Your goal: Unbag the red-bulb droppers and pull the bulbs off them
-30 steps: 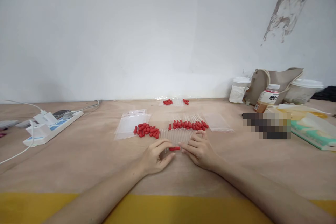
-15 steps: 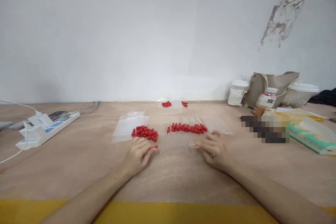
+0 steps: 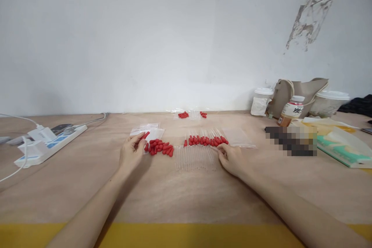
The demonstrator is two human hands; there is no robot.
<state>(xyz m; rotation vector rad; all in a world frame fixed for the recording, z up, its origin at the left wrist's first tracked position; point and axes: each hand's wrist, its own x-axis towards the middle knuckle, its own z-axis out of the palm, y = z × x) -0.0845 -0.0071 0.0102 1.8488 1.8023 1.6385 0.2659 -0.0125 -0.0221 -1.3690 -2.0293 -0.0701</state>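
My left hand (image 3: 132,153) is closed, with a red rubber dropper bulb (image 3: 144,135) pinched between thumb and fingers. It is just left of a loose pile of red bulbs (image 3: 158,146), over some clear plastic bags (image 3: 155,133). In the middle of the table, a row of thin clear dropper tubes (image 3: 193,159) lies side by side. At the right end of that row, my right hand (image 3: 231,157) pinches what looks like the end of one clear tube. Behind the row lie droppers (image 3: 205,140), red bulbs toward me and clear tubes pointing away.
Near the wall are bagged red bulbs (image 3: 183,115). A flat clear bag (image 3: 238,138) lies beyond my right hand. At left is a power strip (image 3: 66,139) with chargers and cables. At right stand a lidded cup (image 3: 261,102), a bottle (image 3: 292,111), a grey bag and a tissue pack (image 3: 345,145).
My left hand has moved left and away from me, from the tube row to the bags, holding a red bulb. My right hand has shifted slightly farther away at the row's right end.
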